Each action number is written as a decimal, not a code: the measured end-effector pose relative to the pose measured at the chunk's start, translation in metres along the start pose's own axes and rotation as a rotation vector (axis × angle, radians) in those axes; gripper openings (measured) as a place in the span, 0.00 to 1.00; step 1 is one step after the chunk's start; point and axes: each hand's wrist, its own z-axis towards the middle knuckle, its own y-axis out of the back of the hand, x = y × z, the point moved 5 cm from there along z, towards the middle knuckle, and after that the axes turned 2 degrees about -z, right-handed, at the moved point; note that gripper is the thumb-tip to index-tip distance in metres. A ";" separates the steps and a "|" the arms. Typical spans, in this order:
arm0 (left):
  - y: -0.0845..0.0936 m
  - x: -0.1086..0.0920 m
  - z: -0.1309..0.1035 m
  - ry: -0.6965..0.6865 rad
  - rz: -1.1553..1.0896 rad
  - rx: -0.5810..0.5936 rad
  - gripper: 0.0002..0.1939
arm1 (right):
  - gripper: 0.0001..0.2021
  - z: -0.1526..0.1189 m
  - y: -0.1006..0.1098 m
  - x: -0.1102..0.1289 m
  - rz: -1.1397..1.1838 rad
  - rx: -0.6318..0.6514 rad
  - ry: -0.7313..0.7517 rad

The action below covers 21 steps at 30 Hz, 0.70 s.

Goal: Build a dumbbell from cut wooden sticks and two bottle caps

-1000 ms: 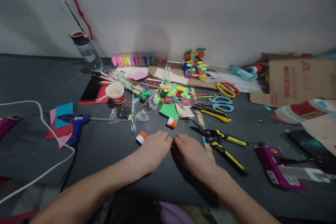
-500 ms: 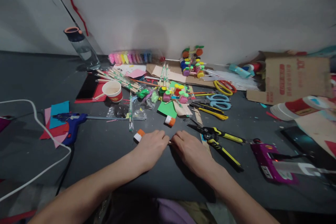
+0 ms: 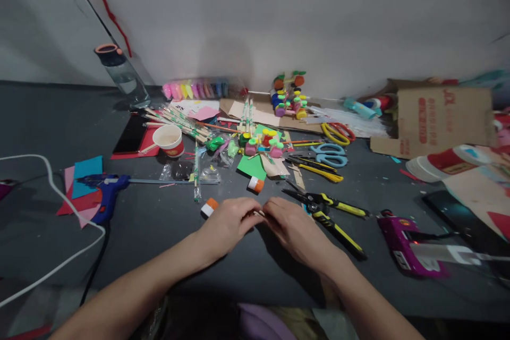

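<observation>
My left hand [image 3: 233, 220] and my right hand [image 3: 292, 228] meet just above the front of the dark table. The fingers of both are pinched around a short, thin, pale stick [image 3: 259, 213], of which only a small bit shows between them. Beside my left hand lies an orange-and-white block [image 3: 208, 207], partly covered by the wrist. A second orange-and-white block [image 3: 255, 184] lies just beyond my fingertips. To the right of my right hand are open black-and-yellow pruning shears [image 3: 324, 212].
A blue glue gun [image 3: 107, 194] lies at left near a white cable [image 3: 56, 191]. Behind the hands are a paper cup [image 3: 169, 141], wrapped chopsticks [image 3: 179, 123], small colourful clay models [image 3: 265, 143] and scissors [image 3: 330, 155]. A purple device [image 3: 406, 244] and a cardboard box [image 3: 446, 119] stand right.
My left thumb and fingers have spread a little, so more of the pale stick shows between the hands. The whole view has shifted slightly; the things on the table stay put.
</observation>
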 end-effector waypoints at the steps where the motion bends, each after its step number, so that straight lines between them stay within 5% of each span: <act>1: 0.000 0.000 0.001 0.000 -0.025 -0.014 0.03 | 0.08 0.000 0.000 -0.001 0.035 -0.008 -0.002; 12: 0.003 0.004 0.003 0.150 -0.441 -0.150 0.07 | 0.20 0.000 0.006 -0.012 0.520 -0.010 -0.136; 21: -0.008 0.014 0.007 0.250 -0.787 -0.188 0.14 | 0.21 0.008 0.011 -0.011 0.680 0.005 -0.178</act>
